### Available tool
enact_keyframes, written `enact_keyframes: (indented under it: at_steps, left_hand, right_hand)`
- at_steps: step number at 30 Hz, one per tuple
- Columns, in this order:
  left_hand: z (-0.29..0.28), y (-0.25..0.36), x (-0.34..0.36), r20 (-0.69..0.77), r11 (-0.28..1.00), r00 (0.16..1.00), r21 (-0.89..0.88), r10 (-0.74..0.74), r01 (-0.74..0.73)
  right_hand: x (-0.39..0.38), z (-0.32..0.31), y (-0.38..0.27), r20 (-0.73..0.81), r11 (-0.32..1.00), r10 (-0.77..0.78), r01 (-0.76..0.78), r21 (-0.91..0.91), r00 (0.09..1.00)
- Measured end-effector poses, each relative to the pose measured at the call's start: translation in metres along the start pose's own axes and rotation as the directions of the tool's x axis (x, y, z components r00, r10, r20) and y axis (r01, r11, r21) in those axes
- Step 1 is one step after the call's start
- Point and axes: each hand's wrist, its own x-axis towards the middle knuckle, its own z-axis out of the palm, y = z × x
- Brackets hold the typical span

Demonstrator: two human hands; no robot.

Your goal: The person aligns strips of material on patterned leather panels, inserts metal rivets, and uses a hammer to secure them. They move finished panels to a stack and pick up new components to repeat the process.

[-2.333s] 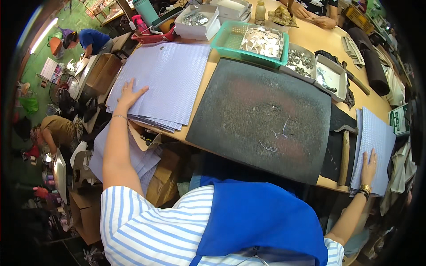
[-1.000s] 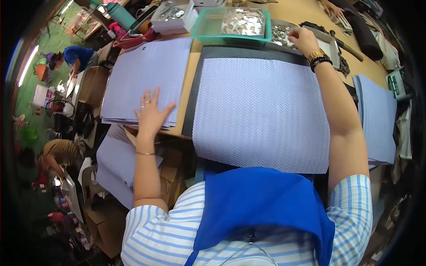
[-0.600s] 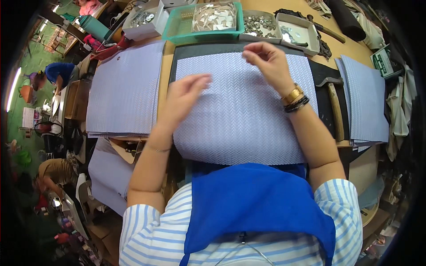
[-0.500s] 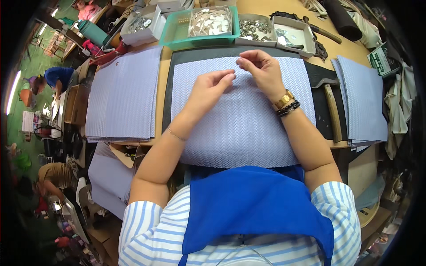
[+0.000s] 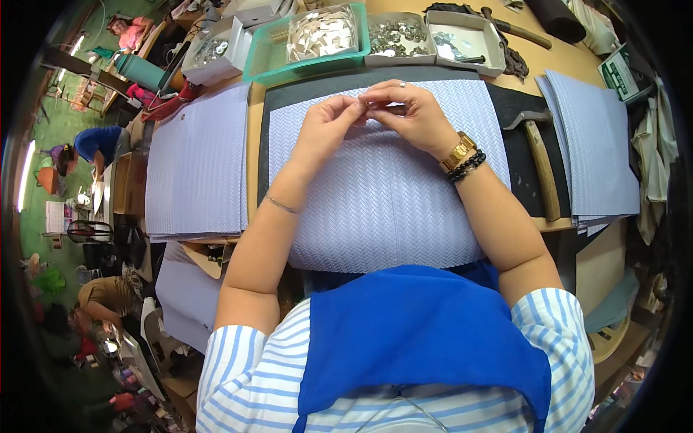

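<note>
My left hand [image 5: 326, 124] and my right hand [image 5: 409, 115] meet at the fingertips above a pale lavender sheet with a woven herringbone texture [image 5: 390, 202]. Both hands are closed in a pinch. Whatever sits between the fingertips is too small and too covered by them to name. The textured sheet lies on a black mat [image 5: 289, 88], and its near edge hangs over the table edge toward my blue apron. A hammer [image 5: 541, 169] with a wooden handle rests on the mat to the right of the sheet.
Stacks of similar lavender sheets lie left [image 5: 202, 159] and right [image 5: 592, 144]. Along the back stand a green tray [image 5: 268, 61] holding a box of pale chips [image 5: 323, 35], a box of metal pieces [image 5: 397, 40] and a white box [image 5: 480, 65]. Other people work far left.
My hands, which were a little apart, have come together at the fingertips. The whole view has shifted slightly, and the sheet and hammer lie where they were.
</note>
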Motion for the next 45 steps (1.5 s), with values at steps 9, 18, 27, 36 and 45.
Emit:
enact_keyframes:
  at_steps: [9,18,27,36,45]
  left_hand:
    - [0.002,0.007,-0.003,-0.054,0.975,0.979,0.118,0.197,-0.190]
    - [0.012,0.013,0.021,-0.027,0.990,0.992,0.068,0.123,-0.121]
    - [0.001,0.003,0.032,0.093,0.460,0.929,0.848,0.359,-0.263]
    - [-0.004,0.008,0.052,0.086,0.596,0.983,0.785,0.163,-0.168]
    - [-0.009,-0.007,0.062,0.037,0.845,0.999,0.534,-0.017,-0.005]
  right_hand:
    - [0.003,-0.005,-0.014,-0.022,0.990,0.129,-0.130,-0.048,0.991]
    - [0.006,-0.013,-0.002,-0.155,0.999,-0.042,0.039,-0.019,0.987]
    - [0.005,-0.026,0.009,-0.218,0.954,0.097,-0.153,-0.259,0.971]
    - [-0.001,-0.021,0.011,-0.112,0.887,0.005,-0.056,-0.459,0.994]
    - [0.004,-0.017,0.012,-0.057,0.771,-0.160,0.089,-0.631,0.985]
